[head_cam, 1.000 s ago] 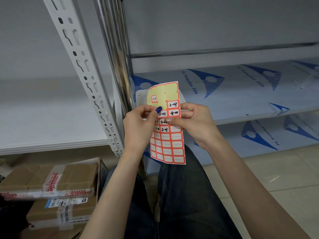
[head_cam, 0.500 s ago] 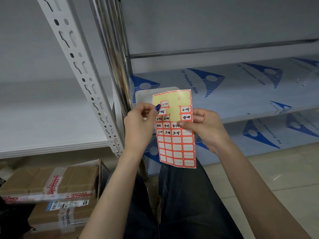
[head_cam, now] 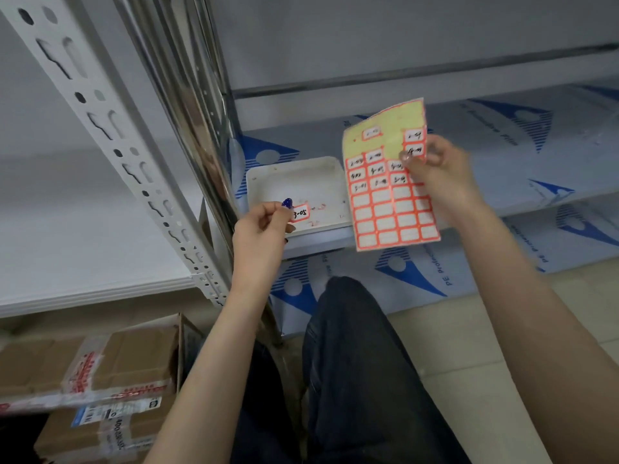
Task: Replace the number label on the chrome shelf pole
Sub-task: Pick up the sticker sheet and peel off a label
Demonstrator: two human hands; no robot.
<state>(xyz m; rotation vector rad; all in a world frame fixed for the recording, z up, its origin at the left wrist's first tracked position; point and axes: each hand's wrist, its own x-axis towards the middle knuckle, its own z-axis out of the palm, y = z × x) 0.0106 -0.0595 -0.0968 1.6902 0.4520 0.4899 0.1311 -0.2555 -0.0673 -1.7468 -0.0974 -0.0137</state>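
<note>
Peeled label (head_cam: 300, 214), centre of frame, pinched by left hand (head_cam: 259, 229): handwritten "3-05".
Label sheet (head_cam: 390, 195), right of centre: handwritten numbers, too blurred to read.
Shelf film (head_cam: 442, 266), lower shelf: "PE Protec…", blue print.
Carton sticker (head_cam: 114, 426), lower left: "400…", the rest unclear.

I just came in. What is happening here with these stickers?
A person sitting by the shelving is labelling it. The left hand pinches one small red-bordered label with a handwritten number, off the sheet, in front of the white tray and close to the chrome pole. The right hand holds up the label sheet, whose top rows are partly used. The label is not yet stuck on the pole.
</note>
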